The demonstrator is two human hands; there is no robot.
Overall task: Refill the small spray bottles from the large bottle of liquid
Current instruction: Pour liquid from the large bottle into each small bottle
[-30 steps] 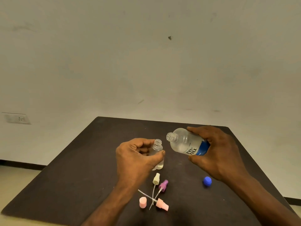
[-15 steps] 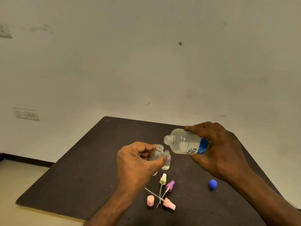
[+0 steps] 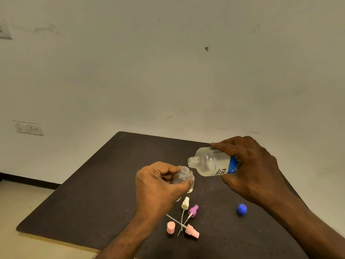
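- The left hand point(image 3: 158, 186) grips a small clear plastic spray bottle point(image 3: 182, 177), uncapped and tilted, above the dark brown table point(image 3: 89, 193).
- A second small clear bottle point(image 3: 191, 184) stands just behind it.
- The right hand point(image 3: 250, 169) holds a large clear plastic bottle with a blue label point(image 3: 212, 162), tipped, mouth just above the small bottle's neck.
- A round blue cap point(image 3: 242, 209) lies on the table to the right.

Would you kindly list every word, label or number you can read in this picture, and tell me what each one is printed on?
"re·nu", partly cut off by the fingers: large dark letters on the label of the large bottle held tilted in the right hand.
Small blue line beside it on the same label: too small to read.
White print on the label's blue band: too blurred to read.
Nothing readable on the small spray bottle in the left hand, nor on the wall socket.
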